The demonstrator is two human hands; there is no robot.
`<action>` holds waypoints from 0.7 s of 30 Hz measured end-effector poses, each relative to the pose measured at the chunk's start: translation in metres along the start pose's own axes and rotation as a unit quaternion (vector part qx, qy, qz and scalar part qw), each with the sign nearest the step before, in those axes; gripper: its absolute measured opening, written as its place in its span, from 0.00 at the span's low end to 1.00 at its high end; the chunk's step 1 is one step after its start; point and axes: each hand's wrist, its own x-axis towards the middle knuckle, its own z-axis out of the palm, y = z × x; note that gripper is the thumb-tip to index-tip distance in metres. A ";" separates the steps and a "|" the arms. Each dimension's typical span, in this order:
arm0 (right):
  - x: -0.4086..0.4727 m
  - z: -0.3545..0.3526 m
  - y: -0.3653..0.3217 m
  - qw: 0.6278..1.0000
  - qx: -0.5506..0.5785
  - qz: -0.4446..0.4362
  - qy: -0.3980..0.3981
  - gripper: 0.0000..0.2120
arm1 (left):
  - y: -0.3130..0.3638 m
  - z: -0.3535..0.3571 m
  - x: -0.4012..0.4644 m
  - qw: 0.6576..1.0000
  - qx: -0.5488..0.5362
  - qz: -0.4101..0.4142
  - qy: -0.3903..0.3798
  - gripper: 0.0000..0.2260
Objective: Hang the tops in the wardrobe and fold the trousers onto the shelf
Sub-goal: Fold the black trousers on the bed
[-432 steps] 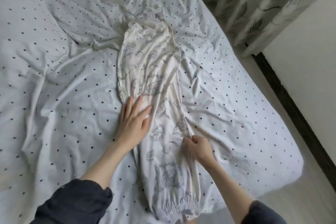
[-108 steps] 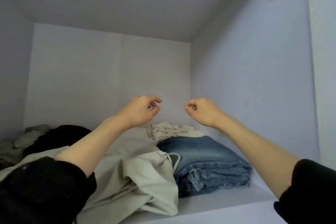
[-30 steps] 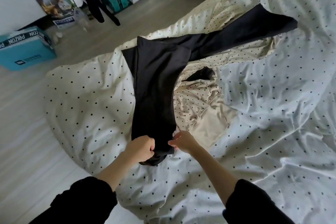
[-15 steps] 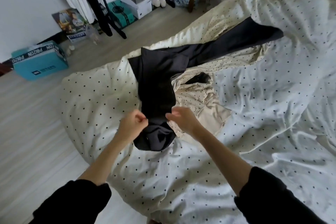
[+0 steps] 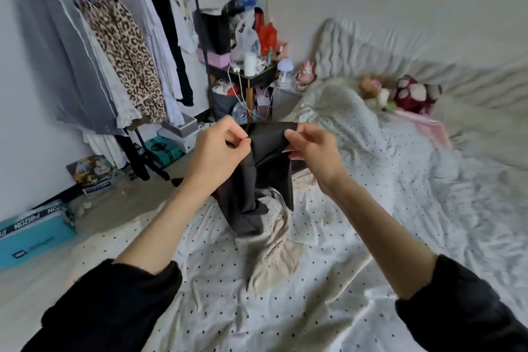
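From the head view, both hands hold up black trousers (image 5: pixel 257 180) above the bed (image 5: pixel 371 237). The left hand (image 5: pixel 217 151) pinches the top edge of the trousers between thumb and curled fingers (image 5: pixel 233 134). The right hand (image 5: pixel 314 148) grips the same edge just beside it, its fingers curled round the cloth. The trousers hang down from the hands, and their lower part rests on a beige spotted cloth (image 5: pixel 271 251) that lies on the bed. Left of the trousers stands a rack (image 5: pixel 120 46) with hanging tops, one in leopard print (image 5: pixel 128 57). Behind the trousers there is a small stand (image 5: pixel 251 74) with many things on it. A blue box (image 5: pixel 31 237) lies on the floor, far left of the trousers.
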 end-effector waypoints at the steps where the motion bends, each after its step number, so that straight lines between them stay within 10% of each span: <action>1: -0.007 -0.017 -0.014 1.000 0.013 -0.014 0.016 0.15 | 0.023 0.005 0.001 1.000 -0.011 0.022 0.011 0.13; 14: -0.156 -0.283 -0.085 0.968 -0.101 -0.050 0.224 0.18 | 0.272 0.142 -0.085 0.978 -0.093 0.158 -0.099 0.14; 21: -0.224 -0.393 -0.016 0.960 -0.086 0.148 0.220 0.12 | 0.295 0.278 -0.145 0.934 -0.085 0.068 -0.340 0.05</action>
